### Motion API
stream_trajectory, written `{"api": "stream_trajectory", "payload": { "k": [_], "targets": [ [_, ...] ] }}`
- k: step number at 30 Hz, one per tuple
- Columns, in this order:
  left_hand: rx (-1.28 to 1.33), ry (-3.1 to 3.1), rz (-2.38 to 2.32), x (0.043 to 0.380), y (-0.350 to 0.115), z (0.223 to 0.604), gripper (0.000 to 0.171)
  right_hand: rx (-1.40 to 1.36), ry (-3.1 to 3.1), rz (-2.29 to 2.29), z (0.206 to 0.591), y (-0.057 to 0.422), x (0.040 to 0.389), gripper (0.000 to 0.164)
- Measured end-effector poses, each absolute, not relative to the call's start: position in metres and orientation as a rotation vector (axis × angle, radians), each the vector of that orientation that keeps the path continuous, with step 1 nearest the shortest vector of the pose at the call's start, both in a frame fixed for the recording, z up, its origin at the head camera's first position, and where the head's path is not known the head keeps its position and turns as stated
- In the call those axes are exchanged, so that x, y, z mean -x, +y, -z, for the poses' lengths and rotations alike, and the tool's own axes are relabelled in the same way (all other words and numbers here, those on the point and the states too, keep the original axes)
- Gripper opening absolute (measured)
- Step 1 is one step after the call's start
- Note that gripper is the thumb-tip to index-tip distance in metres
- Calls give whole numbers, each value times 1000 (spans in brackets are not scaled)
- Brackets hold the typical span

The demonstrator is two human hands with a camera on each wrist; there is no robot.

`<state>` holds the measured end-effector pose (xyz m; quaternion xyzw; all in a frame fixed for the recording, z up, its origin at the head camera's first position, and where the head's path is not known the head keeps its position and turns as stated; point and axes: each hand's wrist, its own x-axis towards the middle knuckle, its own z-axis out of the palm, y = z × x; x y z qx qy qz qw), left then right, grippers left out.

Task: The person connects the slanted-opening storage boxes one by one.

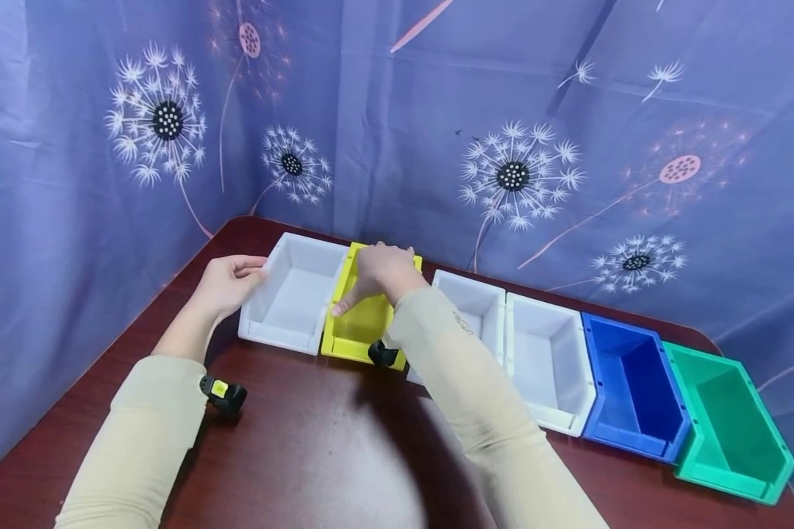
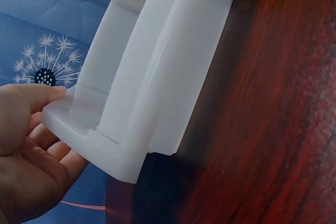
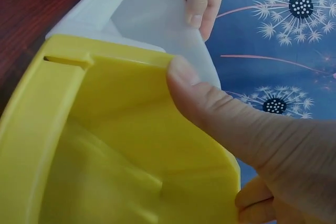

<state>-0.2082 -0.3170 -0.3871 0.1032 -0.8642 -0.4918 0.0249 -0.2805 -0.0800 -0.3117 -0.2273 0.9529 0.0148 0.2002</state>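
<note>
Two cream sleeves [image 1: 139, 433] reach across a dark red table [image 1: 317, 455]. Right hand [image 1: 384, 270] pinches the yellow bin [image 1: 357, 330] at its 12 o'clock wall. Left hand [image 1: 225, 285] grips the white bin [image 1: 291, 294] touching the yellow one at 9 o'clock.

Desk [image 1: 317, 455]: carries six open bins in a row along its far edge, before a hanging curtain [image 1: 397, 110].
First bin [image 1: 294, 294]: leftmost; left hand [image 1: 228, 283] at its left wall.
Second bin [image 1: 364, 323]: touching the first bin's right side; right hand [image 1: 384, 272] on its far rim, thumb inside.
Third bin [image 1: 473, 301]: right of the second, partly behind the right sleeve.
Fourth bin [image 1: 549, 360]: beside the third.
Fifth bin [image 1: 635, 389]: touching the fourth.
Sixth bin [image 1: 728, 426]: rightmost, at the desk's right end.
</note>
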Motion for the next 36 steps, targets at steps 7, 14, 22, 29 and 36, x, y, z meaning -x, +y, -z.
{"api": "stream_trajectory", "payload": {
  "k": [7, 14, 22, 29, 36],
  "targets": [
    [-319, -2679, 1506, 210, -316, 384, 39, 607, 2686, -68, 316, -76, 279, 115],
    [-341, -2649, 1505, 212, -317, 387, 38, 672, 2793, 53, 332, -65, 280, 140],
    [-357, -2631, 1547, 202, -311, 386, 35, 768, 2711, 202, 335, -52, 285, 129],
    [-382, -2624, 1718, 198, -308, 385, 47, 801, 2639, 220, 333, -48, 298, 126],
    [-365, -2644, 1778, 198, -310, 385, 50, 811, 2591, 151, 330, -51, 303, 123]
  ]
}}
